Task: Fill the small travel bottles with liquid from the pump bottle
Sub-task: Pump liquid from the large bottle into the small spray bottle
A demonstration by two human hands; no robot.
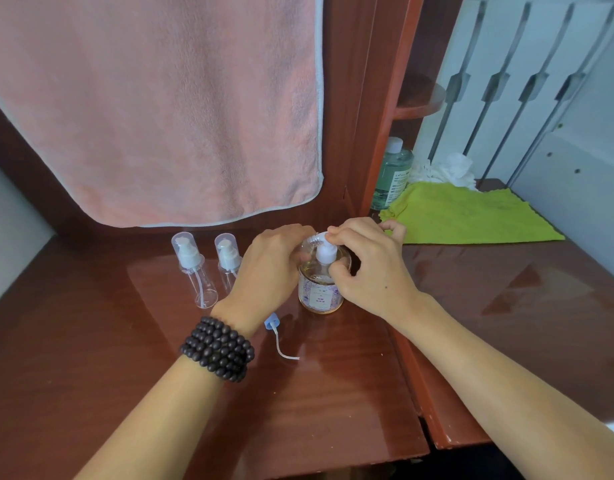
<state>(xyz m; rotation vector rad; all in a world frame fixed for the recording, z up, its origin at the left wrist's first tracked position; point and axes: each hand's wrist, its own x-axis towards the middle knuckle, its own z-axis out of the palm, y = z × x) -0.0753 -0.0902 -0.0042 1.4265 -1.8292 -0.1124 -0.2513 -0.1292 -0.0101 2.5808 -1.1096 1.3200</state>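
Amber liquid sits in the pump bottle, upright mid-desk. My left hand seems to cup something at its spout, hidden; my right hand pinches the pump head. Two capped travel bottles wait just left.

Reddish-brown wooden desk in a corner unit — glossy top, reflections showing.

Behind the desk stands a wooden back panel of the same colour, with a pink towel, grey-edged, hanging over its left part. Right of the panel, a small rounded shelf projects from an upright. Right of the desk sits a second wooden surface, carrying a green cloth, crumpled white tissue and a greenish bottle — behind them a white slotted wall panel.
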